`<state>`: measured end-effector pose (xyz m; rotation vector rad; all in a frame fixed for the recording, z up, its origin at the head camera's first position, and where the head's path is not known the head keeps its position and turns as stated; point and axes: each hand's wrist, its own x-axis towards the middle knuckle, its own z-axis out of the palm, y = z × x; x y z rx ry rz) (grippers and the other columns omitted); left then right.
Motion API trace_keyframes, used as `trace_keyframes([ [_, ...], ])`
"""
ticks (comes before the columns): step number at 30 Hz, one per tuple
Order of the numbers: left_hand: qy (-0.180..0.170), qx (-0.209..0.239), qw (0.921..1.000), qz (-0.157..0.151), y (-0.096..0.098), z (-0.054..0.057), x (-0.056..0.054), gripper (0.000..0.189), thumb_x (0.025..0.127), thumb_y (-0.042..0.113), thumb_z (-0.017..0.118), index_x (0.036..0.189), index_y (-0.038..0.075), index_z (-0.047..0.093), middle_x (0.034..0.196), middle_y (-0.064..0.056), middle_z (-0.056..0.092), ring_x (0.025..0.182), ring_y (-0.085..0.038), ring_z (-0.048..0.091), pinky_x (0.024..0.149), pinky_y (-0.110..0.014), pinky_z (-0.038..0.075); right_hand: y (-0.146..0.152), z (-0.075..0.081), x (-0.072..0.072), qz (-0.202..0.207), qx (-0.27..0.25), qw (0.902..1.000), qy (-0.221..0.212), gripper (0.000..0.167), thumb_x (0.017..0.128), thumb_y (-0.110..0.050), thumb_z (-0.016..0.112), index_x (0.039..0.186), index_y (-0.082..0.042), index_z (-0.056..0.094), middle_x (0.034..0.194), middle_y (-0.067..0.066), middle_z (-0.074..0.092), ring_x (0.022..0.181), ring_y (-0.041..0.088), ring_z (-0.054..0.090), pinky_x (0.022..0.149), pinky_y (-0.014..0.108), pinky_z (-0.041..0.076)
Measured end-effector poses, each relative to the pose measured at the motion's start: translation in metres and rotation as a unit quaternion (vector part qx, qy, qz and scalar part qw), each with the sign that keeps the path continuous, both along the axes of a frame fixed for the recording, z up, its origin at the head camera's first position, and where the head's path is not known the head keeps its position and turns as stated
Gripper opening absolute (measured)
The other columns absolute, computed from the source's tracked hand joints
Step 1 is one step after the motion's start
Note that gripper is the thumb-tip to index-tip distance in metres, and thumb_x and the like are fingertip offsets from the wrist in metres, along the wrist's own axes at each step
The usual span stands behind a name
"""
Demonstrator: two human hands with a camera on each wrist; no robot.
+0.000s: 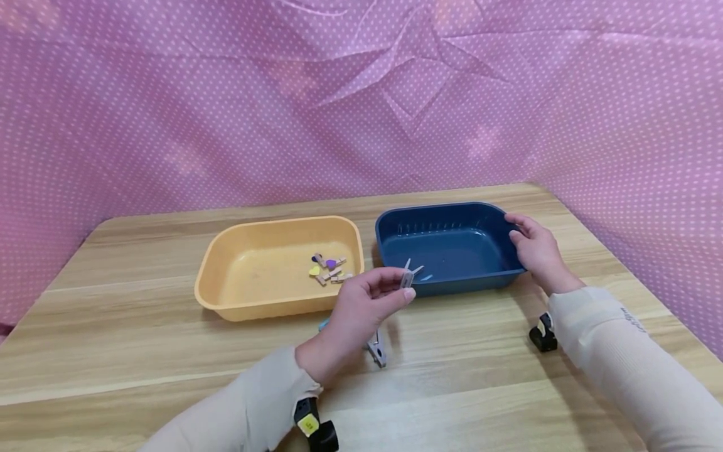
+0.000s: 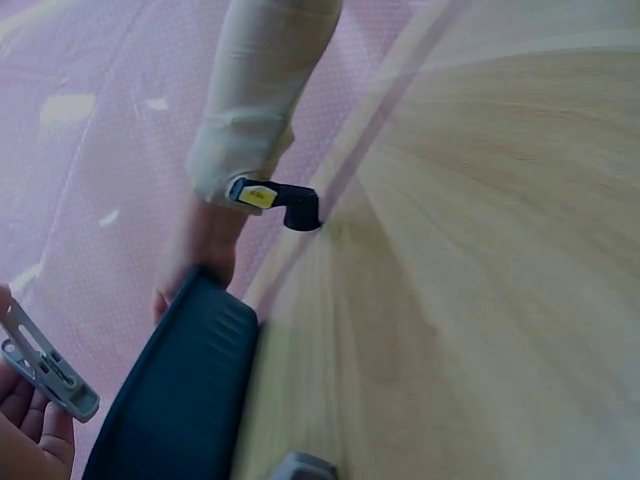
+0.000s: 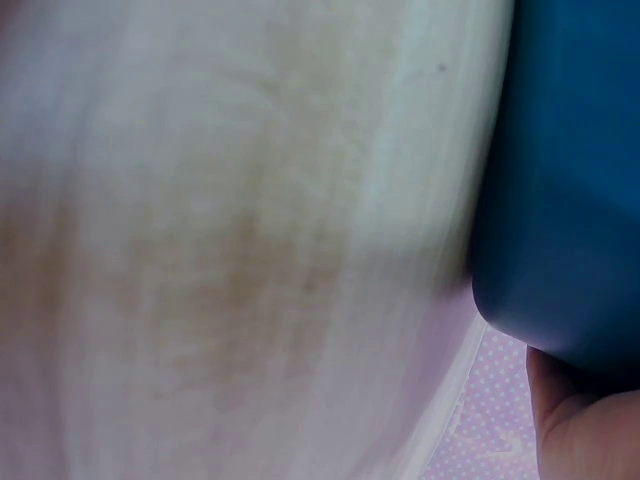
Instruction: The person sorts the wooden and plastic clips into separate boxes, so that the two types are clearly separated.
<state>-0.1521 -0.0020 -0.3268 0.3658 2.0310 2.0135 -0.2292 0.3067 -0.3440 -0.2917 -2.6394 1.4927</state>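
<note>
My left hand (image 1: 361,311) pinches a grey plastic clothespin (image 1: 407,280) between thumb and fingers, near the front left corner of a dark blue basin (image 1: 446,287). In the left wrist view that clothespin (image 2: 48,365) shows its long slotted side. My right hand (image 1: 539,254) grips the right rim of the blue basin. The right wrist view is blurred, with the right hand (image 3: 590,430) at the basin's edge. Another grey clothespin (image 1: 376,353) lies on the table, partly hidden behind my left hand.
Left of the blue basin stands a yellow basin (image 1: 243,307) with several small wooden clothespins (image 1: 332,274), some with purple or yellow hearts. A bit of light blue (image 1: 323,324) shows beside my left wrist. Pink dotted cloth (image 1: 361,125) hangs behind the wooden table (image 1: 141,351).
</note>
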Motion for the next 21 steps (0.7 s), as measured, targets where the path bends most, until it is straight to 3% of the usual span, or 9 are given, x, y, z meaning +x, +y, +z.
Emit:
trace_keyframes([
  [8,-0.004,0.03,0.9989,0.037,0.004,0.007,-0.009,0.028,0.083,0.011,0.068,0.111,0.006,0.065,0.105,-0.008,0.064,0.091,-0.014,0.06,0.082,-0.025,0.055,0.0,0.0,0.001,-0.002,0.002,1.0,0.003,0.044,0.1,-0.009,0.029,0.143,-0.003,0.031,0.148,0.023,0.026,0.136,0.038,0.023,0.11,0.055,0.023],
  [21,-0.002,0.032,0.9982,0.05,0.011,0.021,-0.022,0.027,0.085,0.017,0.067,0.111,0.011,0.065,0.108,-0.004,0.063,0.097,-0.016,0.058,0.088,-0.025,0.052,0.001,0.0,0.002,0.003,0.0,0.9999,0.012,0.044,0.099,-0.008,0.03,0.142,-0.001,0.032,0.147,0.023,0.027,0.136,0.038,0.023,0.111,0.054,0.023],
])
